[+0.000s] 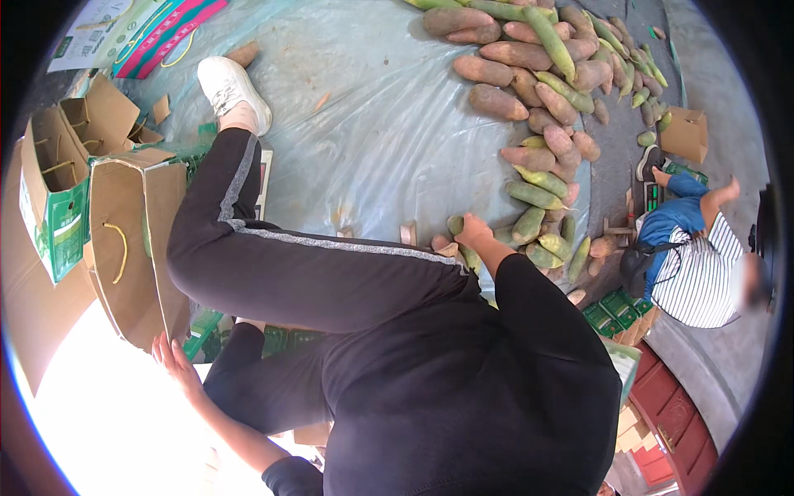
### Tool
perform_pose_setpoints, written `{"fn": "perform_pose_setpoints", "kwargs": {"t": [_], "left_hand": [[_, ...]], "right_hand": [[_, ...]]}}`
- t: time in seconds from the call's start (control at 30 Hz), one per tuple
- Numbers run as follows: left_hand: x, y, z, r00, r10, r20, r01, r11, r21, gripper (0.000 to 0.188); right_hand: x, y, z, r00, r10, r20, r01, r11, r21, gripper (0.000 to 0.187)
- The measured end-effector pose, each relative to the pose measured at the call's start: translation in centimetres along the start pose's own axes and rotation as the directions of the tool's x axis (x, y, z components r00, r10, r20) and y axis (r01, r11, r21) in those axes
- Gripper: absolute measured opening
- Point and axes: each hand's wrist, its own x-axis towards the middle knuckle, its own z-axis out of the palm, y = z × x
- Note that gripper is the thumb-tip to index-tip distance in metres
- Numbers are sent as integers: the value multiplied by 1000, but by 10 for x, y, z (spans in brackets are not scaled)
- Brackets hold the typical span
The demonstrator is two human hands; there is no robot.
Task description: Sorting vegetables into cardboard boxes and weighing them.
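Observation:
My right hand is closed round a green radish, whose end pokes out beside the fingers. It is at the near edge of a long heap of green radishes and brownish-pink roots, which look like sweet potatoes. At the lower left, my left hand touches the bottom edge of an opened cardboard gift box with a yellow cord handle. Its fingers are stretched out. The inside of that box is mostly hidden.
Clear plastic sheeting covers the floor. Green-sided boxes stand at left, and a colourful bag lies beyond them. At right, another person in a striped top crouches near a brown carton. My legs stretch leftward across the sheeting.

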Motion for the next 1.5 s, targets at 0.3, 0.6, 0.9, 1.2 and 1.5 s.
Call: {"fn": "perform_pose_setpoints", "kwargs": {"t": [0.3, 0.6, 0.9, 1.2, 1.5], "left_hand": [[0, 0, 0, 1000, -9, -2, 9, 1000, -22, 35], [-1, 3, -6, 999, -1, -53, -2, 998, -63, 39], [-4, 7, -9, 994, -69, -81, 58, 989, -133, 34], [-17, 1, -16, 970, -233, -71, 197, 923, -331, 30], [-13, 30, -30, 968, -212, -132, 199, 974, -104, 28]], "right_hand": [[22, -12, 7, 998, -24, -51, 28, 996, 80, 52], [20, 2, 3, 987, -102, -128, 110, 992, 58, 48], [20, -20, -52, 952, -213, -220, 246, 960, 136, 50], [-27, -100, -148, 697, -467, -544, 644, 741, 189, 50], [-152, -239, -283, 107, -478, -872, 983, -78, 164, 49]]}}
